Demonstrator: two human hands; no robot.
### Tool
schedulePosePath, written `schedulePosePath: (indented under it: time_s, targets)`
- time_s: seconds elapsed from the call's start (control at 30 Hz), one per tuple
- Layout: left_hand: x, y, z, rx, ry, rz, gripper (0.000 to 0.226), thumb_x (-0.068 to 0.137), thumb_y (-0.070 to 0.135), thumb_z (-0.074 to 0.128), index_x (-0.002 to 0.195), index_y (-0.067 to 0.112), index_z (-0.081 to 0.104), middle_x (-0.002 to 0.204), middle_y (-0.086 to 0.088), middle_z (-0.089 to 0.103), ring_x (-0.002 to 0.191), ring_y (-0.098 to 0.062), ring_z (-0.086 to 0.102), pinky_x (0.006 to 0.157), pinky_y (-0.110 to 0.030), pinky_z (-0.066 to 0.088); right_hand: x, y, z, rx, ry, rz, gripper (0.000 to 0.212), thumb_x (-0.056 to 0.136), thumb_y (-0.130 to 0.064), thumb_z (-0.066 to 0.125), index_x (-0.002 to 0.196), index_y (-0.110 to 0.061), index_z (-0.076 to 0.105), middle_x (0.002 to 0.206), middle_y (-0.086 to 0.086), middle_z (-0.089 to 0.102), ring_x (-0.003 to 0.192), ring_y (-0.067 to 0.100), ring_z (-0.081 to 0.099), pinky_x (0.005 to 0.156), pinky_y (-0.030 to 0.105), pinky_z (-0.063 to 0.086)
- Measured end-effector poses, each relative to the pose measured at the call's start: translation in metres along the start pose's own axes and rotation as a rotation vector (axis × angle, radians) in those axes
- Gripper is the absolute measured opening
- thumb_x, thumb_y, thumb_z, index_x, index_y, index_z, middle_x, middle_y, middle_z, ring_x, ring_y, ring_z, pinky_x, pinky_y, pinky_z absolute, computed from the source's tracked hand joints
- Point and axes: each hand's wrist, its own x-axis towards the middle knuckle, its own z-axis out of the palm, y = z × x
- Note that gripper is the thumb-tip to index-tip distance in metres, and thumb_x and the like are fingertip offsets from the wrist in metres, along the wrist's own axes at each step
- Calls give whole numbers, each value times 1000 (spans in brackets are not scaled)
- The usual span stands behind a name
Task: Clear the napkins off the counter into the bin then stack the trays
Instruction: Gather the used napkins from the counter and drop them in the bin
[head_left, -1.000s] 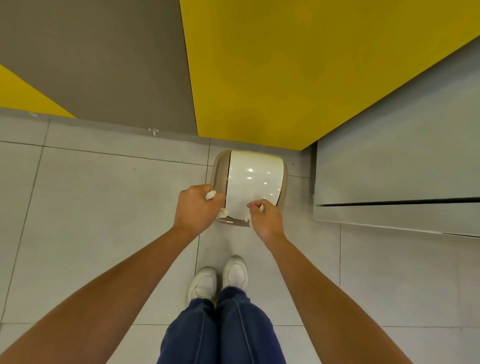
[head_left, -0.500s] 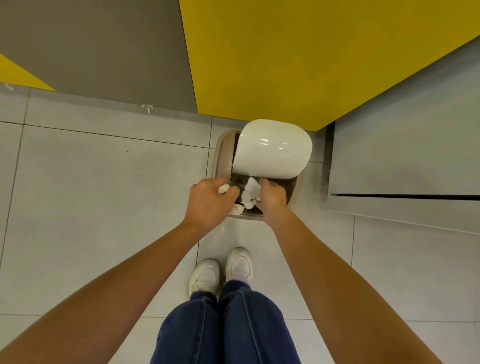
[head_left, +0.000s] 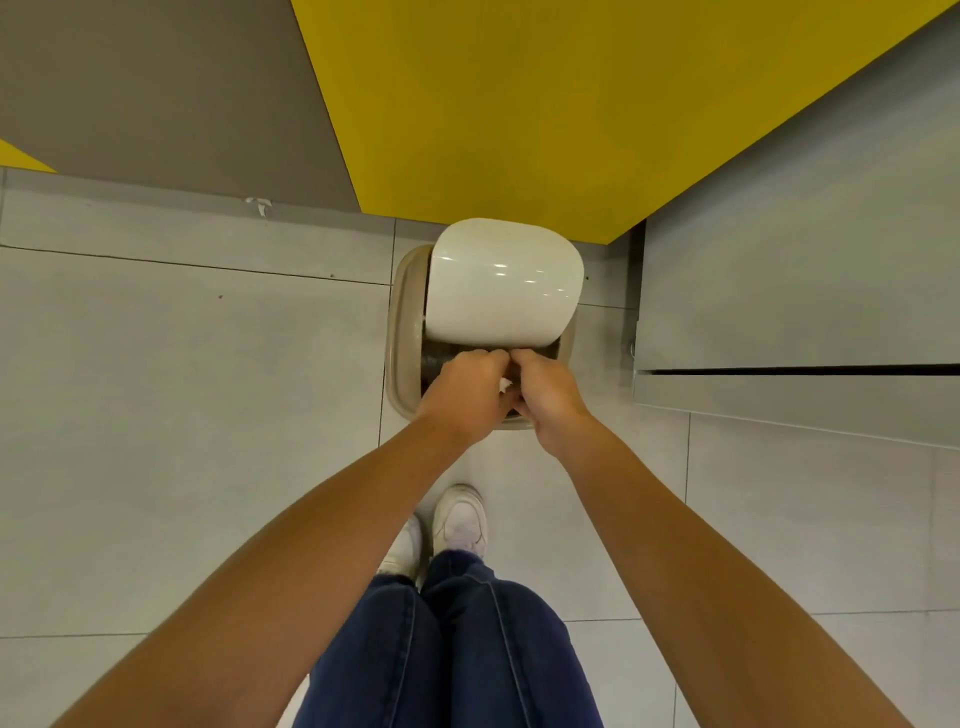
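Over the open bin (head_left: 402, 332), left hand (head_left: 467, 397) grips napkin (head_left: 505, 384); right hand (head_left: 548, 389) curled, contents unclear

Blue jeans (head_left: 457, 649), white sneakers (head_left: 461, 519)

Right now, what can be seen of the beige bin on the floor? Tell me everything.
The beige plastic bin with rounded rim stands on the grey tiled floor by the yellow wall panel. Its glossy white lid is tipped up, baring a dark inside. The left hand and right hand hover over the opening; a white paper napkin peeks from the left hand's curled fingers.
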Motion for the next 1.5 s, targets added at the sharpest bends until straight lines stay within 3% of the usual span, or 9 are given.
schedulePosePath:
  time_s: [0.17,0.47,0.57,0.7,0.87,1.03,1.2,1.37,1.5]
  targets:
    - [16,-4,16,316,-205,24,25,95,16,47,118,7,52,107,-12,63,91,-29,63,76,-38,53,-4,-2,-6,-89,2,-34,21,98,-24,37,89,-18,56,83,-1,57,87,16,54,72,25,44]
    - [32,-26,37,476,-388,46,43,95,6,40,138,3,36,141,-17,38,130,-32,35,109,-41,32,-2,2,-11,-122,-31,-74,16,98,-25,39,86,-25,50,86,-6,52,94,14,51,82,27,42]
    - [31,-25,37,479,-322,91,55,92,6,46,143,7,28,147,-13,31,136,-29,28,113,-39,27,-3,2,-11,-128,-34,-78,15,98,-26,39,88,-25,49,87,-5,52,93,14,51,83,27,43]
    - [23,-30,33,396,-214,111,38,96,21,46,133,12,45,133,-8,49,121,-24,45,104,-37,39,-8,1,-11,-132,-26,-78,15,98,-26,39,87,-25,49,85,-6,53,92,15,52,81,28,43]
    - [2,-26,8,251,-129,129,27,92,17,53,119,12,60,119,-7,61,110,-23,55,96,-36,45,-25,-3,-11,-164,-7,-61,22,97,-26,39,77,-25,49,102,4,57,109,24,56,95,38,47]
    - [-35,1,-31,142,22,87,23,91,14,57,113,10,62,111,-8,64,106,-23,56,90,-29,45,-65,-14,-10,-208,-12,-58,30,98,-22,38,114,-6,57,125,18,56,117,31,53,101,43,44]
    - [-75,39,-81,95,121,27,24,89,18,62,112,13,63,108,-7,67,100,-21,59,85,-31,49,-122,-38,-14,-296,-15,-151,32,98,-26,37,119,-10,56,124,11,57,115,27,53,93,34,42]
    - [-117,83,-142,124,163,48,28,86,20,64,112,12,63,109,-7,67,103,-25,58,91,-34,43,-187,-68,-32,-590,-29,-345,42,99,-27,36,137,-12,45,143,7,46,129,24,44,104,30,34]
    - [-149,125,-196,127,210,61,31,86,23,63,116,13,61,112,-6,66,104,-26,57,91,-36,43,-235,-100,-45,-708,-13,-464,43,97,-29,43,138,-16,45,144,6,46,124,25,49,101,30,37]
